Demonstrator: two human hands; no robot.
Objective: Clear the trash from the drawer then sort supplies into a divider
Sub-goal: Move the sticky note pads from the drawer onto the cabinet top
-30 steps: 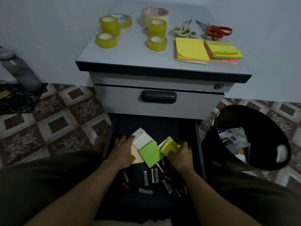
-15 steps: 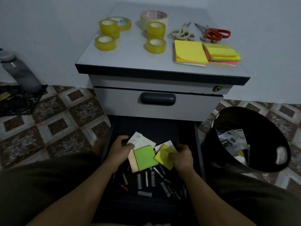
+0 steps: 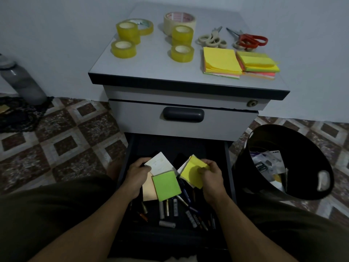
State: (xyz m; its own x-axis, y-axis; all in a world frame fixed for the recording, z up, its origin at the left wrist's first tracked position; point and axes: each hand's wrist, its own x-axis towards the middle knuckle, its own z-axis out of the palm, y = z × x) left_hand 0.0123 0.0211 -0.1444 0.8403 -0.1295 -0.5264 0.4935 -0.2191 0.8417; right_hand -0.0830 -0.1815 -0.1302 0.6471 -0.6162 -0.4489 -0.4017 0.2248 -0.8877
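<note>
Gripped in left hand [image 3: 137, 178]: fanned bundle of white pad [image 3: 160, 163], peach sheet [image 3: 149, 191], green pad [image 3: 166, 185]. Yellow pad [image 3: 190, 172] pinched by right hand [image 3: 211, 176], thumb pressed on face. Both bundles held over open drawer [image 3: 130, 148], above pens [image 3: 176, 205] scattered inside. Bin [image 3: 243, 167] stood right of drawer, wrappers inside. Tape rolls [image 3: 123, 49], scissors [image 3: 251, 39], note stacks [image 3: 221, 62] laid on cabinet [image 3: 154, 72] top.

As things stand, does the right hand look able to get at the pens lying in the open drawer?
Probably yes for reach: the pens lie uncovered close beside the right hand. But it holds a yellow pad, so picking one up looks awkward.
</note>
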